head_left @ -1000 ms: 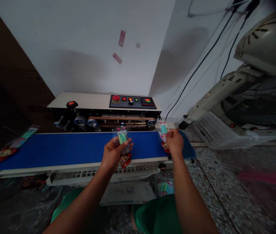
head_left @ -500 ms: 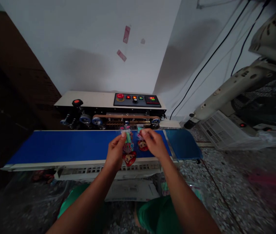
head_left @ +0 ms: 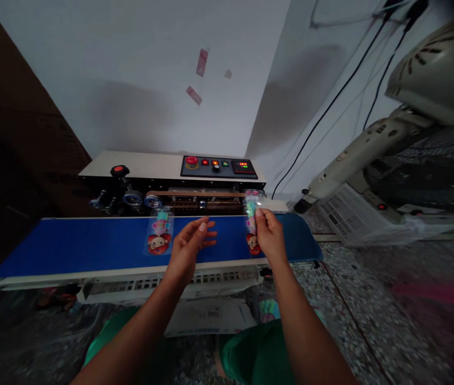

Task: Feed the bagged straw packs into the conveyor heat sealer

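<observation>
My right hand (head_left: 270, 235) pinches the right edge of a clear plastic packet (head_left: 251, 230) with a red-haired cartoon figure at its lower end and pale green pieces above. Its upper edge is at the right end of the band sealer (head_left: 206, 195). My left hand (head_left: 189, 246) is empty, fingers apart, over the blue conveyor belt (head_left: 102, 238). A similar packet (head_left: 159, 235) lies to its left on the belt, top edge near the sealer's rollers, apart from the fingers.
A control panel (head_left: 218, 167) with a red stop button and lit display tops the sealer. At right are a white plastic crate (head_left: 351, 214) and a fan-like machine (head_left: 371, 133). Below the belt lie a flattened package (head_left: 210, 316) and a bag of pale green pieces (head_left: 267, 309).
My left hand has let go of its packet and its fingers have spread. A packet now lies farther left on the belt. My right hand has shifted right with a packet.
</observation>
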The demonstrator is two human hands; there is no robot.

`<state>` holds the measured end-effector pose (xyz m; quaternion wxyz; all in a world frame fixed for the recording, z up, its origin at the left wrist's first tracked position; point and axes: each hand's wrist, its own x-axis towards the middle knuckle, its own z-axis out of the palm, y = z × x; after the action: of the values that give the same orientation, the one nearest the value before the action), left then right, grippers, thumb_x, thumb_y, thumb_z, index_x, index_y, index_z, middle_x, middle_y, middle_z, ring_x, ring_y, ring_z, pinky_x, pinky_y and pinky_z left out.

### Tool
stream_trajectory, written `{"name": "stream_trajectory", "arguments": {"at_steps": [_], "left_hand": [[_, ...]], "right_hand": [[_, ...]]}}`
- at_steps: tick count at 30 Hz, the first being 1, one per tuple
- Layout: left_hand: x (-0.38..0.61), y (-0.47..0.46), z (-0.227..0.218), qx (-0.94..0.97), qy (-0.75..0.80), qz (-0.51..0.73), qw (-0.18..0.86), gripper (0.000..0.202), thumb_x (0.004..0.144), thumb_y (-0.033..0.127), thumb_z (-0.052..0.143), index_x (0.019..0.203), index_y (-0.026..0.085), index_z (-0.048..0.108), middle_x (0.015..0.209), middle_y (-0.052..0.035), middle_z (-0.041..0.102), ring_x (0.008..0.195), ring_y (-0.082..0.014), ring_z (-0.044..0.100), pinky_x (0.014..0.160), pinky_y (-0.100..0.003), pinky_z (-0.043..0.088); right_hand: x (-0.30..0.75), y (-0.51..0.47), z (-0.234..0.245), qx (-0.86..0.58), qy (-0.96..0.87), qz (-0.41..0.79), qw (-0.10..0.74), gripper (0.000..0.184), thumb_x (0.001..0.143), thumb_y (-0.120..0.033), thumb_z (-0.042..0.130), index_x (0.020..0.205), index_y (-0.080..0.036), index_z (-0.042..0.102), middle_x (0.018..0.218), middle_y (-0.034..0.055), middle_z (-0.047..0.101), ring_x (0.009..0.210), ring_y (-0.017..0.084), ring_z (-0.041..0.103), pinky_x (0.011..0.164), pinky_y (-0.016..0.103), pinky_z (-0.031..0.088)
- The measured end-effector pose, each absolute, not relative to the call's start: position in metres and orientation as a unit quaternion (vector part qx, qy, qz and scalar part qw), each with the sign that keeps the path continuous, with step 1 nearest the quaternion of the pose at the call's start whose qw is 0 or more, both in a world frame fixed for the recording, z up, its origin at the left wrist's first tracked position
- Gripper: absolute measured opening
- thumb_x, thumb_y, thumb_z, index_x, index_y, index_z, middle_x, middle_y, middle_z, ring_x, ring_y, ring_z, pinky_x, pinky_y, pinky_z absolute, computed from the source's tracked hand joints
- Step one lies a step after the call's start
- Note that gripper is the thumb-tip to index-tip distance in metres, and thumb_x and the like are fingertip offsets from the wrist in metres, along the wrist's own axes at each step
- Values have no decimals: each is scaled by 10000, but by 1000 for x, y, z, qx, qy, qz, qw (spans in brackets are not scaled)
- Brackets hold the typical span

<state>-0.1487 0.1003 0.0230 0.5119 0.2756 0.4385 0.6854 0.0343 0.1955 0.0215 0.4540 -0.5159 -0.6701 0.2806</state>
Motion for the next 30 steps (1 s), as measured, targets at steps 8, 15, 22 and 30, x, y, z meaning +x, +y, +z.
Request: {"name": "stream_trajectory", "arguments": {"at_steps": [8, 15, 22, 30], "left_hand": [[-147, 100, 24, 268, 442, 672, 530, 358, 755, 368, 678, 1035, 149, 634, 964, -93, 697, 697, -156, 661, 637, -289, 532], [-152, 98, 24, 274, 444, 669, 529, 345, 744, 370, 683, 1015, 160, 640, 930, -75, 712, 676, -151, 663, 634, -288, 529], [-142, 92, 26, 381, 499, 654, 421, 289, 754, 349, 678, 972, 161, 654, 676, -16, 705, 630, -141, 650, 692, -284, 512], [-68, 45, 26, 560, 518, 550, 340, 223, 851, 325, 562, 984, 181, 667, 816, -34, 711, 828, -170, 649, 840, -313, 471]], "right_hand": [[75, 236, 6, -728, -651, 48, 209, 316, 918, -340, 371, 986, -157, 619, 797, 100, 656, 730, 199, 582, 615, 264, 325], [47, 235, 8, -674, -712, 63, 188, 375, 918, -438, 367, 996, -171, 619, 865, 97, 673, 781, 197, 615, 637, 254, 366], [85, 217, 31, -604, -614, 216, 459, 410, 862, -526, 404, 910, -178, 615, 781, 40, 676, 589, 130, 586, 564, 226, 426], [240, 127, -49, -742, -561, 236, 280, 415, 925, -474, 304, 1031, -179, 575, 924, 40, 672, 740, 121, 624, 667, 230, 487]]}}
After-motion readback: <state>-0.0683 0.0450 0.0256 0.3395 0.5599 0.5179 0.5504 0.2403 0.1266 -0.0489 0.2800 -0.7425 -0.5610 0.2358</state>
